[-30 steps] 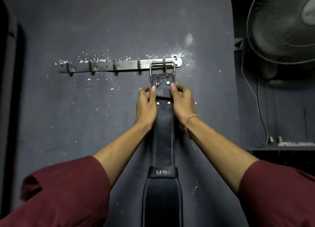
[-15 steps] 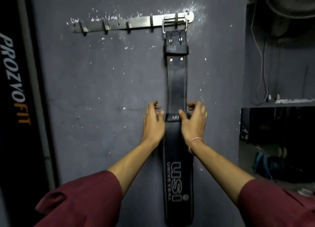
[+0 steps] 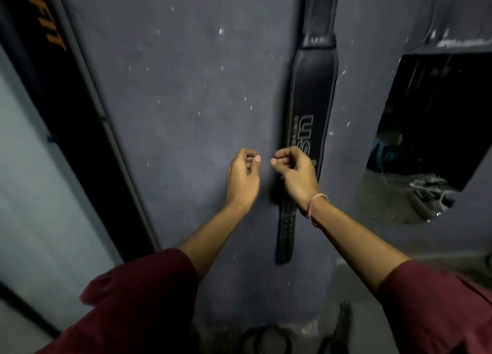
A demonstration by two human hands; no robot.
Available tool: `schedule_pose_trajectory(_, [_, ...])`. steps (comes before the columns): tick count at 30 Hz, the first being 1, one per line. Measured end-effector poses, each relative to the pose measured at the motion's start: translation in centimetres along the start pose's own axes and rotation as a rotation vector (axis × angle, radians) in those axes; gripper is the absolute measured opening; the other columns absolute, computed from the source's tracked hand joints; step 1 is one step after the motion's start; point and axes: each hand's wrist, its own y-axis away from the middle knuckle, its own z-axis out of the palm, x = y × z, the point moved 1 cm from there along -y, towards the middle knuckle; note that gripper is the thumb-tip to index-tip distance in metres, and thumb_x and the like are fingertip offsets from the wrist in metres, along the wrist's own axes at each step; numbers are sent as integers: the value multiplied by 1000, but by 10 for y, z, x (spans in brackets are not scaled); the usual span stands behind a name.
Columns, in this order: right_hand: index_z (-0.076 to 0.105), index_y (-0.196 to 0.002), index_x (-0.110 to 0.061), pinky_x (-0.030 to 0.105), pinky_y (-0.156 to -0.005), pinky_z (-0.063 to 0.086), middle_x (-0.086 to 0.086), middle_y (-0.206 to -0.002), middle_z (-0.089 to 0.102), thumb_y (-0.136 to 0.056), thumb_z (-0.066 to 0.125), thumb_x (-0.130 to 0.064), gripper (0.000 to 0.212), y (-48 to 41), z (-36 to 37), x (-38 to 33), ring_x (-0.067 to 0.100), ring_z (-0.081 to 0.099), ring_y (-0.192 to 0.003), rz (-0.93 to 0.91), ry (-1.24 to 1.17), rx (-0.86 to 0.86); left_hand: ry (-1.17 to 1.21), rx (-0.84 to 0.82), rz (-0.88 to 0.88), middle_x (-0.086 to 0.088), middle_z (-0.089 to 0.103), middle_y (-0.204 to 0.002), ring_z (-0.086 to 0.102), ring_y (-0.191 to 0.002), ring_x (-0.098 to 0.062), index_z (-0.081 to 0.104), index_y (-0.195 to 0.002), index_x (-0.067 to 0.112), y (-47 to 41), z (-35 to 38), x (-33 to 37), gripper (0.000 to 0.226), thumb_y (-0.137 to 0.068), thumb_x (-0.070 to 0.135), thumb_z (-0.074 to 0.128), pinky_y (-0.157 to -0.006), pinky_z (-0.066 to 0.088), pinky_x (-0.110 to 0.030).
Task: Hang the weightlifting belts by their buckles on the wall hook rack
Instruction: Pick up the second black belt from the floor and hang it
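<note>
Belt (image 3: 310, 92) on wall beyond hands (image 3: 295, 178)

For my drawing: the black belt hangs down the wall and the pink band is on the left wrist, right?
Not quite. The black belt does hang down the wall, but the head view shows the pink band on the right wrist, not the left.

Belt (image 3: 312, 92): showing black, pale stitching running along edges, white lettering showing on wide part.
Tail (image 3: 286, 231): showing black, rows of small dots running down it.
Wall (image 3: 186, 87): showing dull blue-grey, white flecks scattering across.
Sleeves (image 3: 138, 300): showing plain maroon.
Wristband (image 3: 314, 204): showing pink.
Panel (image 3: 53, 87): showing black, carrying orange letters (image 3: 54, 38).
Surface (image 3: 34, 194) beside panel: showing pale grey.
</note>
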Motion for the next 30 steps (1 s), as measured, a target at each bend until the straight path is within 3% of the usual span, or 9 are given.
schedule_pose_trajectory(7, [61, -94, -13, 26, -69, 51, 1, -82, 58, -91, 63, -7, 6, 98, 35, 111, 13, 57, -78, 263, 32, -164, 10, -7, -318, -21, 69, -94, 65, -89, -36, 62, -98, 1, 117, 5, -132, 15, -101, 12, 53, -79, 51, -42])
schedule_pose_trajectory(10, [59, -94, -9, 22, -64, 49, 5, -82, 56, -92, 60, -1, 8, 135, 47, 154, 13, 55, -76, 380, 6, -229, -8, -35, -436, -21, 68, -92, 64, -87, -37, 60, -90, 12, 166, 10, -180, 13, -100, 9, 52, -79, 51, -44])
schedule_pose_trajectory(12, [58, -97, -4, 19, -60, 46, 3, -78, 54, -92, 58, 4, 10, 158, 53, 181, 11, 52, -71, 464, -20, -270, -17, -46, -522, -18, 67, -91, 63, -86, -34, 58, -88, 15, 195, 14, -206, 14, -99, 7, 52, -77, 50, -38])
schedule_pose_trajectory(15, [56, -95, 0, 11, -60, 45, 3, -75, 53, -89, 56, 14, 15, 187, 58, 222, 9, 51, -69, 546, -26, -287, -46, -77, -618, -13, 65, -86, 60, -82, -25, 60, -92, 6, 235, 21, -236, 11, -99, 2, 52, -71, 44, -22])
schedule_pose_trajectory(19, [60, -94, 4, 7, -58, 46, 8, -83, 58, -88, 55, 16, 14, 225, 56, 282, 9, 54, -72, 672, 7, -351, -155, -101, -687, -17, 70, -91, 63, -85, -24, 66, -99, 0, 285, 33, -279, 13, -98, 6, 54, -77, 43, -26])
schedule_pose_trajectory(21, [59, -87, -6, 11, -58, 46, 10, -84, 59, -88, 57, 14, 20, 244, 55, 318, 12, 54, -73, 739, 26, -392, -168, -107, -729, -11, 65, -86, 59, -82, -21, 65, -97, 0, 308, 43, -300, 14, -96, 8, 54, -73, 41, -27])
schedule_pose_trajectory(25, [60, -90, -16, 34, -78, 50, 9, -94, 64, -88, 60, 5, 20, 288, 56, 389, 19, 59, -88, 867, 59, -487, -223, -152, -888, -2, 60, -88, 56, -78, -16, 63, -103, 2, 364, 58, -344, 17, -102, 14, 51, -65, 39, -22])
schedule_pose_trajectory(27, [60, -86, -20, 38, -77, 47, 9, -93, 64, -88, 60, 5, 24, 312, 60, 420, 22, 59, -90, 926, 67, -505, -227, -167, -957, -3, 60, -90, 56, -79, -15, 61, -104, 2, 399, 61, -367, 18, -104, 15, 48, -68, 43, -21])
schedule_pose_trajectory(30, [58, -85, -12, 34, -68, 45, 15, -88, 59, -88, 59, 7, 19, 350, 72, 462, 26, 54, -84, 1024, 74, -540, -200, -135, -1050, -6, 62, -91, 60, -83, -22, 60, -102, 3, 449, 60, -405, 15, -104, 13, 49, -74, 51, -43])
